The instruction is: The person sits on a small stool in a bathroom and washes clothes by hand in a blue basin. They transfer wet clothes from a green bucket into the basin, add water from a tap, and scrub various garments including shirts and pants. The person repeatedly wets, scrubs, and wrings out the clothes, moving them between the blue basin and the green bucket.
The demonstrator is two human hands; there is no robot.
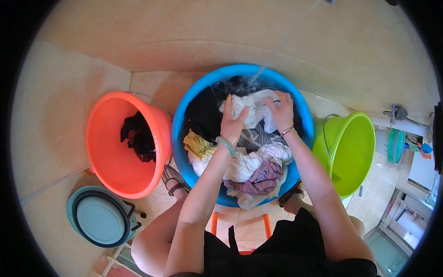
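Observation:
A wide blue basin (183, 95) full of laundry stands in front of me. Both my hands are in it, gripping a thin wet white garment (251, 104) from its two sides. My left hand (234, 121), with a pale green bangle at the wrist, has the garment's left edge; my right hand (280, 113) has its right edge. Which kind of garment it is, I cannot tell. Dark clothes (203, 111) lie behind and left of my hands. Nearer me are a striped cloth (260, 137), a yellow cloth (198, 145), white cloths (242, 167) and a purple patterned cloth (264, 177).
Water (256, 77) streams into the basin's far side, with bubbles there. An orange bucket (104, 143) holding dark clothes stands left, a green bucket (353, 152) right. A grey-blue folding basin (100, 219) leans at lower left. The tiled wall (203, 27) rises behind.

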